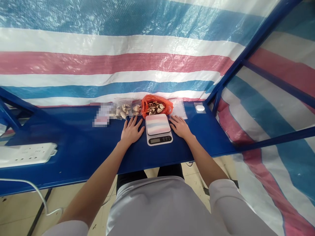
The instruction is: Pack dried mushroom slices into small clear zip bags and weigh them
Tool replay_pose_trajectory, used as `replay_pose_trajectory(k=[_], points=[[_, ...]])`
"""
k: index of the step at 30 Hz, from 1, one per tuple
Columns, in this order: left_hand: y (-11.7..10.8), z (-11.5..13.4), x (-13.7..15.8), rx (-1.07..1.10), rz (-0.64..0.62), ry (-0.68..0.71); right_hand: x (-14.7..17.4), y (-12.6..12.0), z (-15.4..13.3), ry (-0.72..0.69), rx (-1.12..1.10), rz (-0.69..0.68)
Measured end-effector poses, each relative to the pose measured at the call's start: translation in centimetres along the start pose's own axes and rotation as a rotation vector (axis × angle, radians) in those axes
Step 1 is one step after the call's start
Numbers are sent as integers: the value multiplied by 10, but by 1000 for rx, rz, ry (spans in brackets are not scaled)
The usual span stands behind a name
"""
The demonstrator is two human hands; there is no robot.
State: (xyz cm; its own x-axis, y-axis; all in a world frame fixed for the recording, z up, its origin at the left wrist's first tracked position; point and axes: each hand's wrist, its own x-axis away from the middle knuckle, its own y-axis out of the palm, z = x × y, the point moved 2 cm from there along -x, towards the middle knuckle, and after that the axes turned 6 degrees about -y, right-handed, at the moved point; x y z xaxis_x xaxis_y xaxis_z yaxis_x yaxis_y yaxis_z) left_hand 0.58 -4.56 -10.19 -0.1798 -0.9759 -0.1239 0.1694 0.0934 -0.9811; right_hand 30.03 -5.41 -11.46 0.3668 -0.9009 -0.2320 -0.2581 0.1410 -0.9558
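Both hands lie palm down with fingers spread on the blue table [81, 141]; my left hand [131, 130] is just left of the scale [158, 129], my right hand [181, 127] just right of it; well to the left of the scale sits a white power strip [29, 154], with a white cable [36, 188] nearer me; less far left of the scale, and beyond it, lies a blurred-out card [104, 114]; closer to the scale on that side come a clear bag of pale, dried-looking pieces [123, 110] and a smaller bag [136, 109] of similar ones; directly behind the scale, the orange-red plastic bag [169, 107] gapes around curled brown-and-cream pieces [156, 107]; behind and right of the scale lies a flat clear bag [180, 108], and I cannot tell whether my right fingertips touch it; farther right of the scale is a small clear packet with a white disc [200, 108].
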Motion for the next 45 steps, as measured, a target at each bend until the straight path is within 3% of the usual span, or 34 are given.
replay_pose_trajectory(k=[4,8,15,19,24,31,45], points=[[3,-3,-1,51,57,15,0,1,1,-4,-13,24],[1,-5,4,153,215,62,0,-2,3,-49,-41,98],[-34,-12,-2,252,356,166,-9,-12,13,-50,-117,289],[-50,-24,-29,178,329,180,-20,-7,21,14,-95,315],[-47,-49,-55,36,240,137,-24,7,25,52,-53,259],[-37,-68,-65,-46,163,164,-24,14,23,40,-31,181],[-28,-85,-78,48,192,171,-24,13,23,35,-51,159]])
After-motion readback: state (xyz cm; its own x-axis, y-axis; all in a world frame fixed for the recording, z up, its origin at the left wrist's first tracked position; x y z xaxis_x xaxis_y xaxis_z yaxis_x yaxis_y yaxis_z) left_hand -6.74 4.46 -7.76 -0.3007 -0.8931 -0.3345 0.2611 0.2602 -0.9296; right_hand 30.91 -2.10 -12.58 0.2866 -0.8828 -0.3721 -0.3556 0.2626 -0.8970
